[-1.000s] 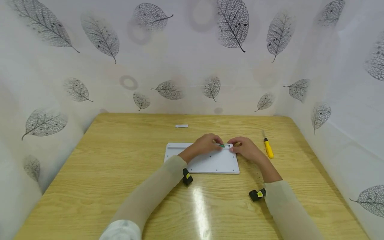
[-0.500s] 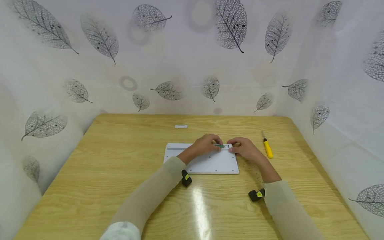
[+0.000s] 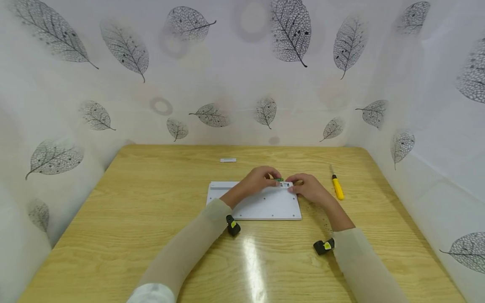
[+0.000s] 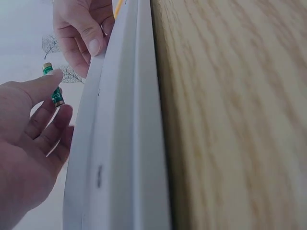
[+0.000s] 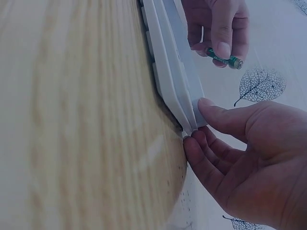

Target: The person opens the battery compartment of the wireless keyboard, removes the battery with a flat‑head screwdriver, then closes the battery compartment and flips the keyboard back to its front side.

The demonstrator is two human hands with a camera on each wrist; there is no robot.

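Lying face down on the tabletop, the white keyboard comes nearest; key caps show beneath its edge in the right wrist view. Its long axis runs left to right before the person, raised ridge on the far side. Right hand: thumb on top, fingers under, clamped on the far right corner. Just inside that corner, the compartment in the ridge is uncovered; contents too small to read.

Left hand: thumb and fingers clamped on a green battery, held clear of the keyboard, just beside the compartment. Battery's long axis lies roughly parallel to the ridge, the end toward the right hand tilting up a little. Cannot tell which end is positive.

Step in hand, by judgement: battery handling at the open compartment; coming out or going in is not settled. Next move likely calls for a steady corner, then either levelling the battery along the slot with ends matched to contacts, or lifting it away.

Off to the right: yellow-handled screwdriver, unheld, shaft pointing away from the person. Farther: small white strip, long axis left to right, probably the compartment's cover. Last, leaf-printed curtain.
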